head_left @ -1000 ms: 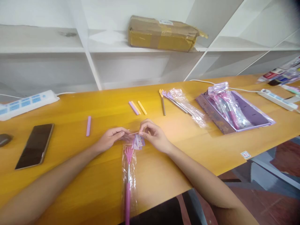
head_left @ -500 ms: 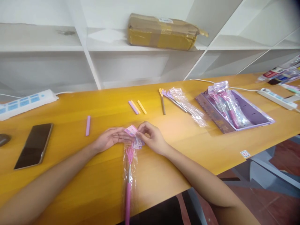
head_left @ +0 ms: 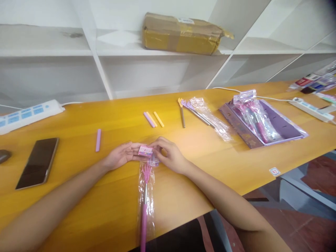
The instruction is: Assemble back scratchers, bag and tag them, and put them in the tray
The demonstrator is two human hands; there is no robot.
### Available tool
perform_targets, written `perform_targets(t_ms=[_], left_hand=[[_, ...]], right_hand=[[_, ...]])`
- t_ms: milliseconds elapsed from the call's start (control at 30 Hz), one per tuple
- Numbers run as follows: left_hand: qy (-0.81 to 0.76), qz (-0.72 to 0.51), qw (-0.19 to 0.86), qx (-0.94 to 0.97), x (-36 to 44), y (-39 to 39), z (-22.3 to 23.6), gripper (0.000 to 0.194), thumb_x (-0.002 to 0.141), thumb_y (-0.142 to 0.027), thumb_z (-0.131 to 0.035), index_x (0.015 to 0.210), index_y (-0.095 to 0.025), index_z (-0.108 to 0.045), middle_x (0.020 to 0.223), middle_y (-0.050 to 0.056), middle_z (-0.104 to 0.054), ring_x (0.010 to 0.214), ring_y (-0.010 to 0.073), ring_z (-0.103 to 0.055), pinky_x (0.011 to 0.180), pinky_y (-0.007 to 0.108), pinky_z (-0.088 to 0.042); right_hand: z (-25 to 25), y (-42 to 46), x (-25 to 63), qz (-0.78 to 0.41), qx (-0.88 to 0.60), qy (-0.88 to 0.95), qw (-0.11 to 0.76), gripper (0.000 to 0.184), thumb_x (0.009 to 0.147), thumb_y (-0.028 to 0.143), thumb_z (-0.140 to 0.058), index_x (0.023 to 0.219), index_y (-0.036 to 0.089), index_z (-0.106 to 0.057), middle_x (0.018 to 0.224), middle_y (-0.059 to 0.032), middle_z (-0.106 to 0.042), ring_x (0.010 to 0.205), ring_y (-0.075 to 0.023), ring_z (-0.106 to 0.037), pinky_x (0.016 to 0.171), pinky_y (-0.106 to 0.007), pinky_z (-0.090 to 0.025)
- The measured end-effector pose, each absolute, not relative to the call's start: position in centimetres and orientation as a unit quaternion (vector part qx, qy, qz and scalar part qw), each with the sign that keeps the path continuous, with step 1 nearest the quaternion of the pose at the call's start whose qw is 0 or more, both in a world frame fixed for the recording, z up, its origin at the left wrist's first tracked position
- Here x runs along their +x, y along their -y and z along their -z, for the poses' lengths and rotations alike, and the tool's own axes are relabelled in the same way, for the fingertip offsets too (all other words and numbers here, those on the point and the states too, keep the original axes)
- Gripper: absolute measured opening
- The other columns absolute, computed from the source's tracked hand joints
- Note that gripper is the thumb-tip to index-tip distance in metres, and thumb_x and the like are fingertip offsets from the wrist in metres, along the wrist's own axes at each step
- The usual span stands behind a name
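Pinches a small pink card [head_left: 145, 151] between thumb and fingers of the right grip [head_left: 169, 154]; extends the left grip [head_left: 120, 155], uncurled and unclosed, behind the card, with contact uncertain.

The print on the pink card [head_left: 145, 151] is too small to read, and fingers [head_left: 158, 149] of the right hand [head_left: 170, 155] cover its right edge. The pink back scratcher's [head_left: 145, 196] handle runs off the bottom. The left edge crops the computer mouse [head_left: 4, 156] and white power strip [head_left: 30, 116]; bagged packages [head_left: 313, 82] at far right are cut off and blurred.
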State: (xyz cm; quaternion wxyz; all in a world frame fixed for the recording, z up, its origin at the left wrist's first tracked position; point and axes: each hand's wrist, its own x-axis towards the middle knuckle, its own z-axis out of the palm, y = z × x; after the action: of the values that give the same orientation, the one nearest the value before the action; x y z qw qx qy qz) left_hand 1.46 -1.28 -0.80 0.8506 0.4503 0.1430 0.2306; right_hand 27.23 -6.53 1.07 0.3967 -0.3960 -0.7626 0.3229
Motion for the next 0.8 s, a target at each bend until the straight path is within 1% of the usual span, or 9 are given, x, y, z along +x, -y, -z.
perform_targets(t_ms=[100, 200, 333, 500, 600, 700, 800], left_hand=[[-0.143, -0.231, 0.849, 0.453, 1.33, 1.30, 1.09, 0.060, 0.109, -0.051, -0.037, 0.145, -0.011, -0.063, 0.148, 0.021, -0.064, 0.138, 0.0388, -0.059, 0.119, 0.061, -0.038], [-0.148, -0.230, 0.847, 0.456, 1.14, 1.30, 1.48, 0.059, 0.109, -0.051, -0.038, 0.146, -0.012, -0.062, 0.149, 0.020, -0.063, 0.139, 0.0393, -0.057, 0.119, 0.062, -0.039], [-0.159, -0.231, 0.842, 0.460, 0.94, 1.26, 1.83, 0.056, 0.109, -0.050, -0.038, 0.144, -0.015, -0.064, 0.151, 0.018, -0.062, 0.140, 0.0370, -0.057, 0.116, 0.058, -0.042], [-0.163, -0.225, 0.839, 0.468, 0.97, 1.26, 1.49, 0.058, 0.109, -0.049, -0.035, 0.146, -0.015, -0.063, 0.154, 0.018, -0.059, 0.141, 0.0360, -0.055, 0.115, 0.053, -0.043], [-0.164, -0.222, 0.839, 0.470, 1.04, 1.27, 1.19, 0.059, 0.110, -0.049, -0.033, 0.146, -0.015, -0.063, 0.154, 0.017, -0.059, 0.141, 0.0350, -0.056, 0.115, 0.051, -0.044], [-0.167, -0.223, 0.840, 0.466, 1.08, 1.28, 1.08, 0.058, 0.109, -0.050, -0.034, 0.145, -0.015, -0.065, 0.155, 0.016, -0.059, 0.142, 0.0348, -0.055, 0.113, 0.049, -0.046], [-0.167, -0.225, 0.842, 0.461, 1.09, 1.31, 1.06, 0.058, 0.109, -0.050, -0.035, 0.144, -0.015, -0.066, 0.154, 0.017, -0.059, 0.141, 0.0358, -0.055, 0.112, 0.050, -0.046]], right_hand=[[-1.03, 6.54, 27.28, -0.301, -0.396, 0.772, 0.395, 0.023, 0.104, 0.020, -0.054, 0.120, 0.020, -0.071, 0.096, -0.0057, -0.061, 0.084, -0.0120, -0.059, 0.077, -0.026, -0.053], [-1.10, 6.58, 27.26, -0.273, -0.380, 0.795, 0.386, 0.025, 0.105, 0.018, -0.052, 0.123, 0.020, -0.069, 0.102, -0.0067, -0.061, 0.089, -0.0128, -0.059, 0.081, -0.028, -0.053], [-1.09, 6.60, 27.24, -0.242, -0.357, 0.827, 0.361, 0.026, 0.105, 0.016, -0.049, 0.122, 0.019, -0.068, 0.107, -0.0088, -0.060, 0.097, -0.0149, -0.060, 0.086, -0.030, -0.053], [-0.86, 6.72, 27.43, -0.221, -0.361, 0.846, 0.325, 0.025, 0.103, 0.015, -0.051, 0.121, 0.018, -0.068, 0.106, -0.0090, -0.059, 0.093, -0.0148, -0.058, 0.082, -0.029, -0.053], [-0.91, 6.85, 27.58, -0.215, -0.361, 0.851, 0.315, 0.023, 0.101, 0.016, -0.053, 0.119, 0.019, -0.068, 0.107, -0.0089, -0.059, 0.092, -0.0147, -0.058, 0.082, -0.029, -0.053], [-1.00, 6.93, 27.66, -0.218, -0.359, 0.853, 0.310, 0.022, 0.100, 0.016, -0.053, 0.116, 0.019, -0.068, 0.106, -0.0085, -0.059, 0.090, -0.0145, -0.058, 0.081, -0.029, -0.053], [-1.01, 6.95, 27.65, -0.223, -0.354, 0.855, 0.307, 0.025, 0.100, 0.016, -0.054, 0.121, 0.020, -0.067, 0.106, -0.0081, -0.059, 0.089, -0.0141, -0.058, 0.080, -0.029, -0.053]])
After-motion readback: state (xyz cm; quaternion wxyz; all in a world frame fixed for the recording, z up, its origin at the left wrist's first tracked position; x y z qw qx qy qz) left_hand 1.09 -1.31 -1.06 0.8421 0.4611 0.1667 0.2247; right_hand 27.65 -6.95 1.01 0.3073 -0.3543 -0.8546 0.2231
